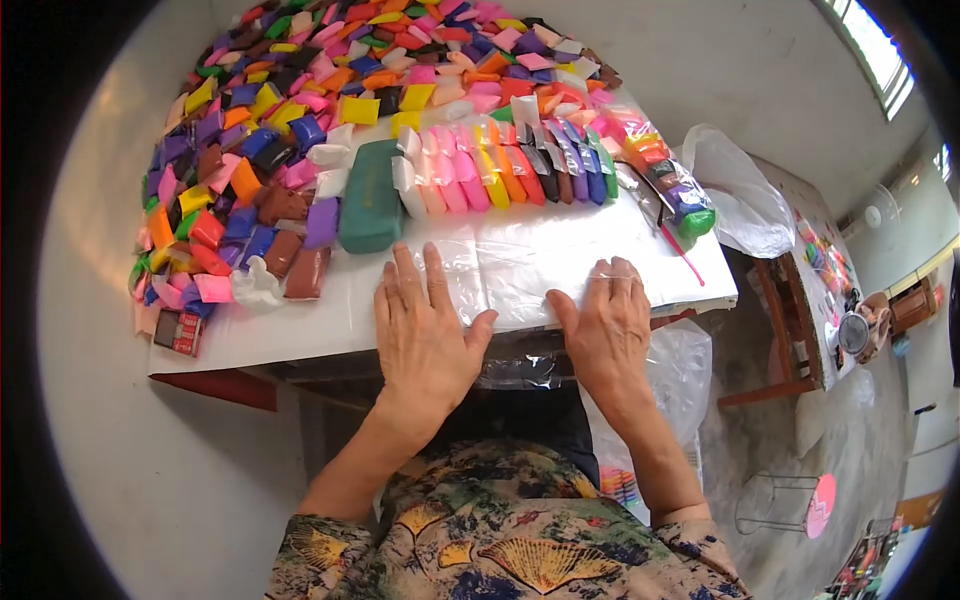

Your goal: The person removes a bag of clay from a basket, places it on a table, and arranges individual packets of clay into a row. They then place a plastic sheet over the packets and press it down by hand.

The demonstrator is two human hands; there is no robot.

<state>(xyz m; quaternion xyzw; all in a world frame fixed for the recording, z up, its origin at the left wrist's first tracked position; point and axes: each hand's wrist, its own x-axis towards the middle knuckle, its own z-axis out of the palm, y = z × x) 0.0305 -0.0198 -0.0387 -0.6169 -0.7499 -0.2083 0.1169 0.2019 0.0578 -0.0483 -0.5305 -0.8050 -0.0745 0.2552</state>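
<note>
My left hand [428,325] lies flat, fingers stretched out, on a clear plastic sheet or bag [500,265] at the table's front edge. Palm down on the same plastic is my right hand [612,325], with its thumb apart from the fingers. Just beyond them stands a row of small coloured packets [490,178], running from pale pink to green. A dark green oblong block or case [372,197] touches the row's left end. On the right, more coloured packets sit in a clear wrapped bundle [672,185]. Beside it lies a thin pink stick [682,255].
A large heap of loose coloured packets [300,110] covers the back and left of the white-covered table [300,340]. A small red-and-black box [180,332] sits at the left corner. Clear bags [740,190] hang at the right. A pink stool [820,505] stands on the floor.
</note>
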